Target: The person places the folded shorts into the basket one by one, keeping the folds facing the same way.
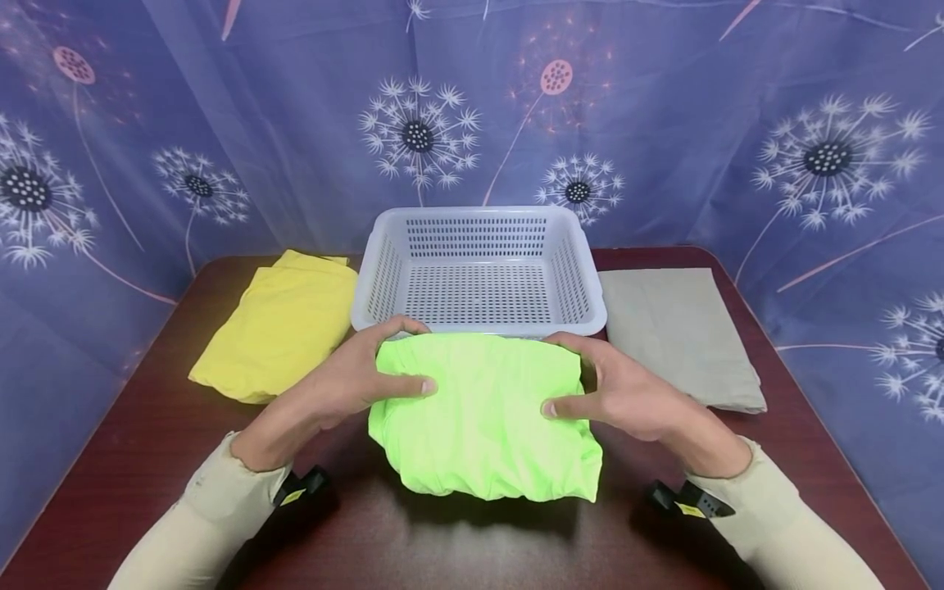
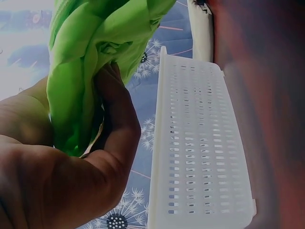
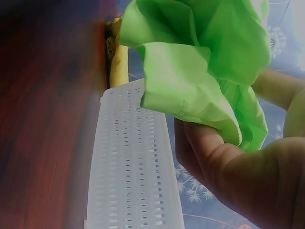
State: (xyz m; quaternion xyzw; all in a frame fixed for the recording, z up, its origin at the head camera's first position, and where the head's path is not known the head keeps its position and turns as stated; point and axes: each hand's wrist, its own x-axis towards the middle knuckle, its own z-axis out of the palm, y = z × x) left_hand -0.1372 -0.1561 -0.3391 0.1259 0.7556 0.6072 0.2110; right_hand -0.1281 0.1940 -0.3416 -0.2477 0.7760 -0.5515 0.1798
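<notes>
A folded bright green cloth (image 1: 487,418) is held up in front of the basket, above the table. My left hand (image 1: 376,369) grips its left side, thumb on the near face and fingers behind. On the opposite side my right hand (image 1: 615,389) holds it the same way. Both wrist views show the green cloth (image 2: 76,71) in loose folds, with fingers curled underneath it. Just beyond stands a pale, perforated plastic basket (image 1: 475,324), its inside bare; the cloth overlaps its near rim in the head view.
A folded yellow cloth (image 1: 283,324) lies left of the basket, and a folded grey cloth (image 1: 678,332) lies right of it. All rest on a dark red-brown table (image 1: 472,549). Behind hangs a blue curtain (image 1: 310,106) with dandelion prints.
</notes>
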